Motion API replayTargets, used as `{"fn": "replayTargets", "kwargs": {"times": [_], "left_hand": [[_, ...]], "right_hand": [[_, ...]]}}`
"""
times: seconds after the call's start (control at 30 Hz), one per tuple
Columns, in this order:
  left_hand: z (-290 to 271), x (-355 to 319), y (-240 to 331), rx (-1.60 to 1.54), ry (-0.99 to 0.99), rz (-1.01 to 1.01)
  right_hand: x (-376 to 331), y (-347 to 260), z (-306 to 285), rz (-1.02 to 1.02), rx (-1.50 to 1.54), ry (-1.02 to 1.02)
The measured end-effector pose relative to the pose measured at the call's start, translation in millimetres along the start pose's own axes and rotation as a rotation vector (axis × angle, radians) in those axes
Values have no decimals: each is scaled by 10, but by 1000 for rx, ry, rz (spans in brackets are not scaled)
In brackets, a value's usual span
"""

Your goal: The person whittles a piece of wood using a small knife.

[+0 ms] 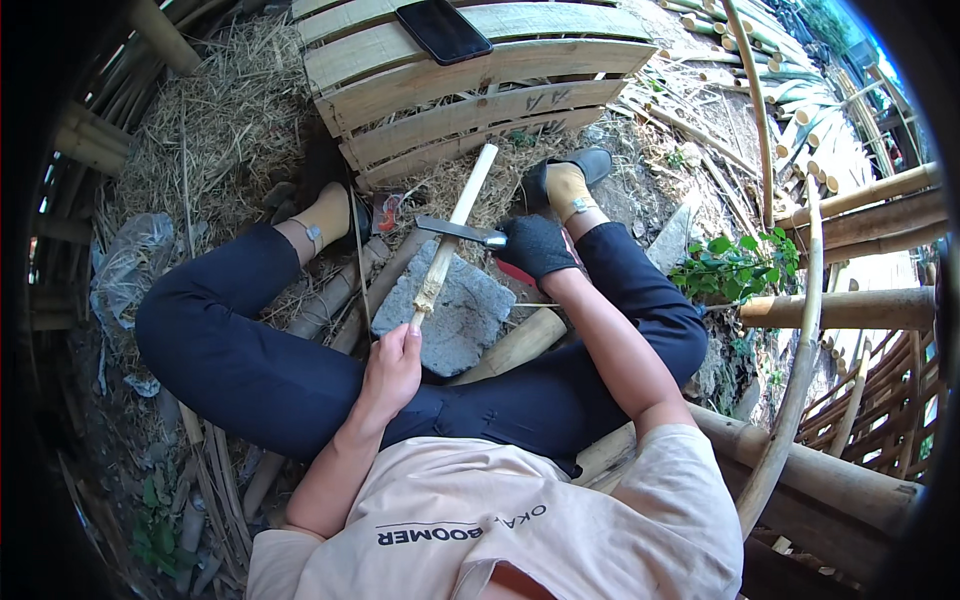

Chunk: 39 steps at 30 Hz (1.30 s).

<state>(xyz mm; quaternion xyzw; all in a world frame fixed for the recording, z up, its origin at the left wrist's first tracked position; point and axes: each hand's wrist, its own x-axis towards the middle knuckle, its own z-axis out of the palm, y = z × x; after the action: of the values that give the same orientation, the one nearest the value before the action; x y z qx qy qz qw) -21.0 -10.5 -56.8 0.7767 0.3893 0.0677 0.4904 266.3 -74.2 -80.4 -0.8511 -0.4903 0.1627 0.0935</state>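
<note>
My bare left hand (390,370) is closed around the lower end of a pale peeled stick (467,197), which slants up and away from me over a grey stone block (462,310). The stick's surface looks rough and knobby just above my fingers. In a black glove, my right hand (537,246) grips the handle of a knife (455,229). Its flat blade points left and lies across the stick around the middle. Whether the edge is cutting into the wood, I cannot tell. My gloved fingers hide most of the handle.
A slatted wooden crate (480,80) stands ahead, a black phone (444,30) on top. Straw (225,120) covers the ground at left, beside a crumpled plastic bag (135,265). Bamboo poles (840,308) and a leafy plant (735,267) are at right. More cut bamboo (815,125) is piled beyond.
</note>
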Motion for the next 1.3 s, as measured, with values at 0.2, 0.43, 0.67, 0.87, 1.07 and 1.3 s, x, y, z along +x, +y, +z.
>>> {"fn": "replayTargets", "kwargs": {"times": [0.2, 0.43, 0.67, 0.87, 1.07, 1.3], "left_hand": [[50, 25, 23, -2, -27, -27], [19, 37, -54, -214, -101, -154], [13, -3, 91, -14, -16, -33], [-29, -29, 129, 74, 27, 58], [5, -23, 101, 72, 7, 60], [18, 18, 6, -77, -52, -82]], "right_hand": [[183, 548, 14, 155, 43, 161], [-119, 92, -108, 43, 135, 90], [-197, -124, -101, -22, 54, -50], [-36, -47, -16, 4, 12, -51], [87, 393, -51, 100, 20, 103], [-115, 41, -108, -5, 198, 75]]}}
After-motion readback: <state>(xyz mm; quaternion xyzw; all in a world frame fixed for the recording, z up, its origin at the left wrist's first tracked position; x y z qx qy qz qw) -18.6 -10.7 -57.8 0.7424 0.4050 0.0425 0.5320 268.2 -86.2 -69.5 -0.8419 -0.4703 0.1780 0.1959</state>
